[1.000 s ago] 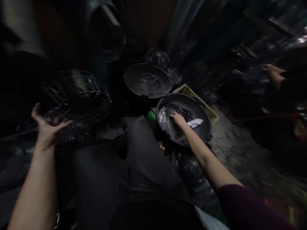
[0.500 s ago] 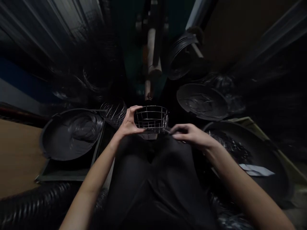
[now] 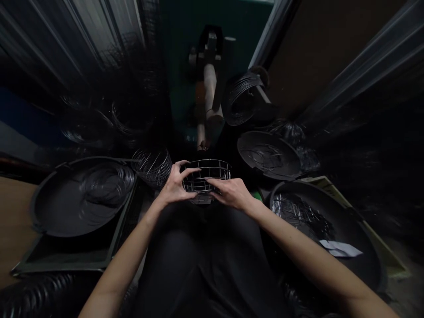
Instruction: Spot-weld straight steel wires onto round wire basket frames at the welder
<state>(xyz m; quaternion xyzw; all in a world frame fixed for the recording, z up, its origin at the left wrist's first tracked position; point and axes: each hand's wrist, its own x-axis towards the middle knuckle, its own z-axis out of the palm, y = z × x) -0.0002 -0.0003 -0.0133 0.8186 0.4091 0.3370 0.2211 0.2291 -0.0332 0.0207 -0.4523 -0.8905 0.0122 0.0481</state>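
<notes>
Floor: pan w/ wire rings at 9 o'clock, two pans at 2–4 o'clock, paper slip in nearer one.

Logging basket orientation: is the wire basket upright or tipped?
Upright: the wire basket shows its open rim on top, held between left hand and right hand.

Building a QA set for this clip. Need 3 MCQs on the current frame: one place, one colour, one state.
1. Where is the wire basket?
A. in the left basin
B. between both hands over the lap
C. on the brown floor

2. What colour is the paper slip in the right basin?
A. white
B. red
C. green

3. How does the left hand stand?
A. hanging free
B. flat on the lap
C. fingers gripping the basket

B: left hand and right hand clasp its sides.
A: pale against the dark basin.
C: fingers curl over the rim.
</notes>
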